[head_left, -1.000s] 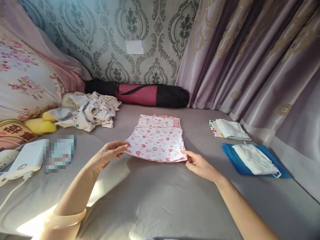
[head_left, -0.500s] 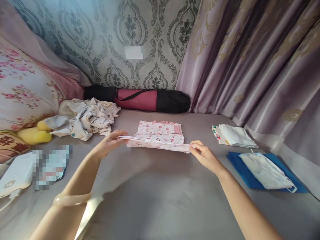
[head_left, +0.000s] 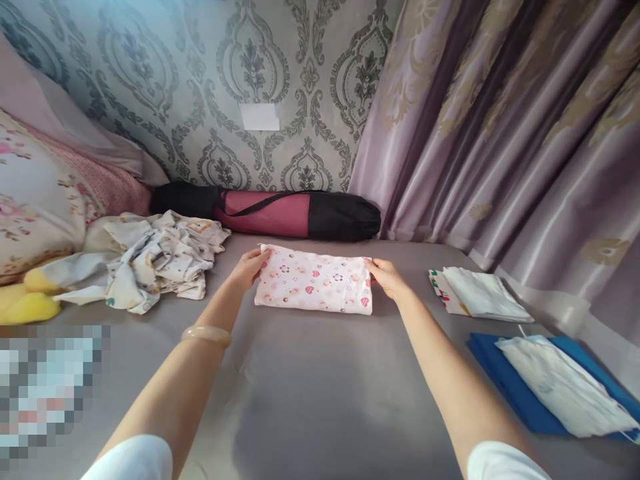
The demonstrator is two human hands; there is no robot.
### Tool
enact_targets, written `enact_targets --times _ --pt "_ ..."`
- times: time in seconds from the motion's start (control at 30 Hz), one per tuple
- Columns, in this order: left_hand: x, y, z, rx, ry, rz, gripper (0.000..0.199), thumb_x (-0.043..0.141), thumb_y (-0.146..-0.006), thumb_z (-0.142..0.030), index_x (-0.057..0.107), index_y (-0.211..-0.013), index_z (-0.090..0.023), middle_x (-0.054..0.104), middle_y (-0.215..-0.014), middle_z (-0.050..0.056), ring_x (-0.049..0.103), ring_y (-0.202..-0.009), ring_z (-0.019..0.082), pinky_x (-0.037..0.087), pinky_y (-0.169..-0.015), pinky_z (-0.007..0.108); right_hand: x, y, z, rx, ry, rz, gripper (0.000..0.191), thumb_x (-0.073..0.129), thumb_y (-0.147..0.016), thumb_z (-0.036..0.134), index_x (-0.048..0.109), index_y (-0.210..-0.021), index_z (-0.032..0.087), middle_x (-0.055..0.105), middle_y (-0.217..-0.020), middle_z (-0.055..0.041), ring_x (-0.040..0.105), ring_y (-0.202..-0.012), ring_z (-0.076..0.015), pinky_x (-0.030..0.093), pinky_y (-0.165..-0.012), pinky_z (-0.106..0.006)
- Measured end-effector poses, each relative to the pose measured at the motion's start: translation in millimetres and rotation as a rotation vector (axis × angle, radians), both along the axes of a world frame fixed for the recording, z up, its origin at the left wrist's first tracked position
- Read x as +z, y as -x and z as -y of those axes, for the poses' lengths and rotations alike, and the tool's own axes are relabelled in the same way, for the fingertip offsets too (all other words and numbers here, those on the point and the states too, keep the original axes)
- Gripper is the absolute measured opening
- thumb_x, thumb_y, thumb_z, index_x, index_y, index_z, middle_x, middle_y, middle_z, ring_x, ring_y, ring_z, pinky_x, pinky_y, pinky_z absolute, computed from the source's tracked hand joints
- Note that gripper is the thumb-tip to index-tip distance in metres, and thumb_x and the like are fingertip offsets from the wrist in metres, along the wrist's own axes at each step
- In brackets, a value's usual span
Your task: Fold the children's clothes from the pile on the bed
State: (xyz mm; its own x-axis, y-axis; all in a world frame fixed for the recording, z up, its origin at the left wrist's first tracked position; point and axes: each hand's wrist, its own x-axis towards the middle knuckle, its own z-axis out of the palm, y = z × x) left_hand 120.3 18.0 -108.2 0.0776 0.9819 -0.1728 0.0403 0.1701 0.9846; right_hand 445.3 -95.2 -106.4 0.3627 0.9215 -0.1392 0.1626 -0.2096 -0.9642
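A white cloth with pink and red prints point(head_left: 315, 281), folded into a flat rectangle, lies on the grey sheet point(head_left: 320, 387) in the middle of the view. At its upper left corner my left hand point(head_left: 250, 267) grips the edge, the thumb on top. My right hand point(head_left: 384, 275) pinches the upper right corner. The fingers of both hands are partly hidden beneath or behind the cloth.
Crumpled light clothes point(head_left: 165, 260) lie at the left, by a floral pillow point(head_left: 35, 200). A black and red long bag point(head_left: 270, 213) rests along the wall. Folded white cloth point(head_left: 487, 293) and a face mask point(head_left: 565, 383) on blue fabric point(head_left: 505, 380) are at the right.
The front part of the cloth, held up at its edge before, is now folded away over the rest. Both hands have moved to its far corners. The view has shifted slightly.
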Motion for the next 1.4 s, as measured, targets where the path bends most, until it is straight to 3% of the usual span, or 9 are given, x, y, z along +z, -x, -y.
enact_targets --times 0.17,0.27,0.37,0.53,0.63,0.73,0.9,1.2,1.4 --pt "-13.4 -6 -4 0.084 0.048 -0.235 0.049 0.077 -0.062 -0.054 0.065 -0.084 -0.012 0.061 -0.061 0.002 0.057 -0.056 0.013 0.041 -0.051 0.022 -21.6 1 -18 -0.142 0.094 0.076 0.028 0.038 -0.097 0.028 0.062 -0.096 0.013 0.071 -0.079 -0.0069 0.066 -0.064 -0.0140 0.052 -0.058 -0.024" --pt "-19.6 1 6 0.113 0.032 -0.395 0.051 0.072 -0.069 -0.050 0.064 -0.101 -0.011 0.070 -0.078 0.008 0.064 -0.066 0.017 0.046 -0.056 0.023 -29.3 2 -11 -0.195 0.114 0.159 0.023 0.052 -0.091 0.028 0.062 -0.106 0.014 0.072 -0.088 -0.0076 0.068 -0.077 -0.0170 0.053 -0.067 -0.025" --pt "-21.2 6 16 0.077 -0.007 -0.590 0.044 0.065 -0.076 -0.046 0.064 -0.103 -0.010 0.071 -0.077 0.008 0.067 -0.068 0.019 0.047 -0.058 0.024 -30.5 11 -1 -0.202 0.145 0.413 0.038 0.061 -0.083 0.028 0.059 -0.118 0.014 0.072 -0.097 -0.0094 0.067 -0.094 -0.0223 0.051 -0.080 -0.030" --pt "-22.5 0 32 -0.060 -0.050 -0.935 0.026 0.051 -0.088 -0.035 0.066 -0.090 -0.015 0.073 -0.078 0.011 0.070 -0.083 0.024 0.048 -0.068 0.028 -29.2 36 9 -0.150 0.102 0.793 0.040 0.042 -0.091 0.018 0.052 -0.130 0.017 0.062 -0.125 -0.0130 0.061 -0.111 -0.0235 0.047 -0.090 -0.031" --pt "-26.0 -10 42 0.000 -0.130 -1.052 0.028 0.040 -0.093 -0.032 0.062 -0.104 -0.017 0.073 -0.100 0.015 0.068 -0.098 0.026 0.048 -0.077 0.031 -28.9 42 10 -0.164 -0.036 0.915 0.044 0.032 -0.094 0.013 0.048 -0.135 0.018 0.056 -0.131 -0.0128 0.059 -0.113 -0.0227 0.046 -0.092 -0.032" --pt "-26.8 -19 52 0.035 -0.156 -1.182 0.036 0.030 -0.097 -0.033 0.056 -0.115 -0.015 0.070 -0.107 0.019 0.068 -0.100 0.029 0.049 -0.078 0.036 -30.1 39 9 -0.179 0.059 0.986 0.043 0.029 -0.095 0.012 0.047 -0.134 0.018 0.056 -0.128 -0.0148 0.063 -0.105 -0.0239 0.047 -0.087 -0.034" --pt "-22.7 -28 59 0.035 -0.112 -1.280 0.038 0.026 -0.098 -0.030 0.053 -0.117 -0.011 0.069 -0.104 0.022 0.068 -0.098 0.032 0.049 -0.079 0.039 -32.8 39 8 -0.216 0.317 0.996 0.031 0.035 -0.098 0.022 0.055 -0.119 0.012 0.061 -0.119 -0.0188 0.066 -0.103 -0.0269 0.049 -0.085 -0.037" --pt "-39.0 -24 60 0.135 -0.318 -1.392 0.046 0.029 -0.097 -0.037 0.060 -0.109 -0.005 0.064 -0.111 0.024 0.062 -0.107 0.033 0.046 -0.089 0.039 -24.2 41 9 -0.234 0.436 0.951 0.039 0.037 -0.098 0.033 0.065 -0.112 0.009 0.068 -0.109 -0.0232 0.067 -0.104 -0.0313 0.049 -0.088 -0.039" --pt "-31.0 -21 54 0.013 -0.237 -1.286 0.051 0.035 -0.095 -0.045 0.064 -0.110 -0.005 0.065 -0.116 0.024 0.059 -0.114 0.035 0.043 -0.095 0.040 -21.2 52 14 -0.224 0.430 0.871 0.042 0.037 -0.098 0.039 0.068 -0.110 0.011 0.069 -0.111 -0.0223 0.065 -0.109 -0.0290 0.047 -0.089 -0.037"
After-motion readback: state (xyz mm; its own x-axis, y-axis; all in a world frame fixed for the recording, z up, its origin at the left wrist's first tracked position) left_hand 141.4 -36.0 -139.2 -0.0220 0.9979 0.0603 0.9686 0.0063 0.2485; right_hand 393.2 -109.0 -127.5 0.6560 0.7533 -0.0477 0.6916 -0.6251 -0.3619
